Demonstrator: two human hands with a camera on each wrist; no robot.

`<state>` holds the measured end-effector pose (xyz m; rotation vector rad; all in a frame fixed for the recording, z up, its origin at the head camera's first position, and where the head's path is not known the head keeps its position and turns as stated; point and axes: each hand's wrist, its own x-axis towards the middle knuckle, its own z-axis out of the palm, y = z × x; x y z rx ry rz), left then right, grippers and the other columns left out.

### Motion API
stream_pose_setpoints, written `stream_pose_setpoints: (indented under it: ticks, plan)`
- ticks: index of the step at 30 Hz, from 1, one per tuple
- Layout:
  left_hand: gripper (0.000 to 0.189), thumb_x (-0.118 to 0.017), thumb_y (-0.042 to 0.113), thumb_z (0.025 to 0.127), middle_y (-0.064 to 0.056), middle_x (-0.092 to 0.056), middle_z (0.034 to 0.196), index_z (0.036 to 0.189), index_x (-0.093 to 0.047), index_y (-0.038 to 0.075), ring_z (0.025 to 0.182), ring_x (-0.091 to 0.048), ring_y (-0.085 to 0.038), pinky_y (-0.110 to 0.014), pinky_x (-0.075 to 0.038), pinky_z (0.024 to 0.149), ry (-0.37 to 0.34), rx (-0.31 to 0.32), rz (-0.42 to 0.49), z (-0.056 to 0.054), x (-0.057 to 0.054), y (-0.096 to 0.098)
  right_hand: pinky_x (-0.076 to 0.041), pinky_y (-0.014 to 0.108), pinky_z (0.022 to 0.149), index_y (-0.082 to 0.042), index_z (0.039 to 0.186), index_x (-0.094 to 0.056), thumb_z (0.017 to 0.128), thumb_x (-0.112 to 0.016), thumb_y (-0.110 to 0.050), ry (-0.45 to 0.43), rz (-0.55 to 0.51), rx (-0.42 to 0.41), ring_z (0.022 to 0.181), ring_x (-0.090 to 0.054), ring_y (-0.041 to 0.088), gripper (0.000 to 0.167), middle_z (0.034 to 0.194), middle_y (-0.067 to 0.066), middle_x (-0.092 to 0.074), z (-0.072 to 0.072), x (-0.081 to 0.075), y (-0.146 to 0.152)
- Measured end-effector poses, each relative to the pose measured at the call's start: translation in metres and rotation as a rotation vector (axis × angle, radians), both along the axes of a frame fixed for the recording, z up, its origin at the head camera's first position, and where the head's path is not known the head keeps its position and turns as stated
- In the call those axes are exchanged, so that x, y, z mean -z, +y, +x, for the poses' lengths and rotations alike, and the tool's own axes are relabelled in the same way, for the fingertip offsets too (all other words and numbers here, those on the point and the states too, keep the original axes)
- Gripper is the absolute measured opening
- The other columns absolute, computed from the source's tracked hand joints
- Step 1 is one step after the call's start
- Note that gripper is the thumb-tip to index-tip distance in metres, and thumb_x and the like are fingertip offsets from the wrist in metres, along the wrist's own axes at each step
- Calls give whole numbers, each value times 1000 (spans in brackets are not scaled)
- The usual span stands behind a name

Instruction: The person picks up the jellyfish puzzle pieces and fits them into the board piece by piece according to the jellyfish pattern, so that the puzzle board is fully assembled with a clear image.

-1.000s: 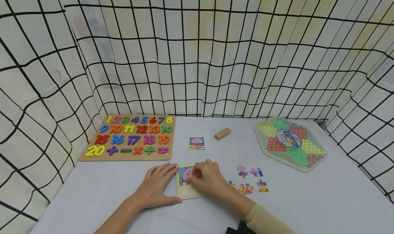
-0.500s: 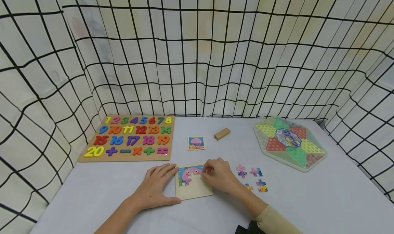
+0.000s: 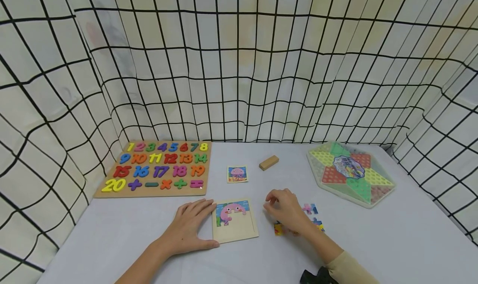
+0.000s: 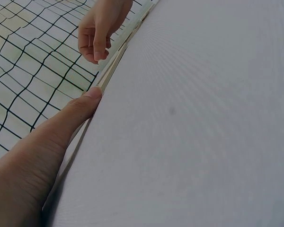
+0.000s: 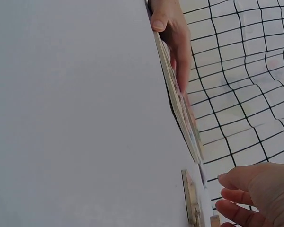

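Note:
A small light wooden puzzle board (image 3: pixel 237 232) lies on the white cloth in the head view, its upper part filled with joined pieces showing a pink cartoon animal (image 3: pixel 231 211). My left hand (image 3: pixel 190 228) spans the board's left side, fingers fairly straight, thumb touching the near corner. In the right wrist view that thumb rests at the board's edge (image 5: pixel 175 109). To the right of the board hovers my right hand (image 3: pixel 289 211), fingers loosely bent, with nothing visible between them. Loose puzzle pieces (image 3: pixel 310 209) lie beside and beneath it; a yellow-red piece (image 3: pixel 278 228) shows at its near side, others are partly hidden.
Behind the board lie a small picture card (image 3: pixel 237 174) and a wooden block (image 3: pixel 269 163). A number board (image 3: pixel 153 194) stands at back left, a hexagonal game box (image 3: pixel 351 174) at back right. Black netting (image 3: pixel 239 76) closes off the far side.
My right hand has moved right, off the puzzle board to over the loose pieces. The board's top right piece, earlier covered by the fingers, now shows. My left hand has stayed put.

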<state>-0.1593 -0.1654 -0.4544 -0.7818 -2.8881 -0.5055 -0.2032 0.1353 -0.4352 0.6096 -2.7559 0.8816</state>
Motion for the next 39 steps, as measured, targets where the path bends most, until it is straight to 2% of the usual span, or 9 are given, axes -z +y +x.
stream_pose_setpoints:
  ticks: [5, 14, 23, 27, 39]
  plan:
    - [101, -48, 82, 64, -3, -37, 143, 139, -41, 15, 131, -27, -24, -53, -20, 100, 3, 1, 4, 0, 0, 0, -38, 30, 66, -14, 78, -64, 75, -74, -12, 31, -1, 42, 71, -46, 12, 10, 68, -11, -56, -2, 1, 15]
    - [102, -47, 83, 64, -2, -37, 143, 139, -41, 14, 131, -28, -25, -52, -21, 99, 1, 0, -4, 1, -1, 1, -37, 30, 65, -11, 82, -64, 76, -73, -12, 0, 10, 73, 71, -44, 12, 11, 68, -9, -54, 0, -2, 39]
    - [102, -46, 83, 64, -2, -36, 143, 140, -40, 15, 131, -28, -24, -52, -21, 99, 7, -4, -16, 0, 1, 0, -36, 40, 72, -11, 92, -64, 76, -73, -17, 17, 141, 54, 84, -46, 19, 19, 83, -3, -58, 4, -2, 58]
    - [102, -46, 84, 63, -1, -37, 143, 139, -41, 15, 131, -28, -24, -52, -21, 100, 12, -4, -11, -1, 2, 0, -35, 40, 71, -12, 93, -64, 76, -73, -20, -15, 162, 56, 86, -45, 20, 20, 87, -2, -57, 6, -2, 64]
    - [102, -47, 83, 63, -2, -37, 143, 139, -41, 15, 131, -28, -24, -53, -21, 100, 8, -5, -7, 0, 1, 1, -31, 34, 68, -8, 95, -59, 74, -76, -27, -93, 145, 71, 81, -38, 17, 32, 80, -3, -47, 3, 2, 75]
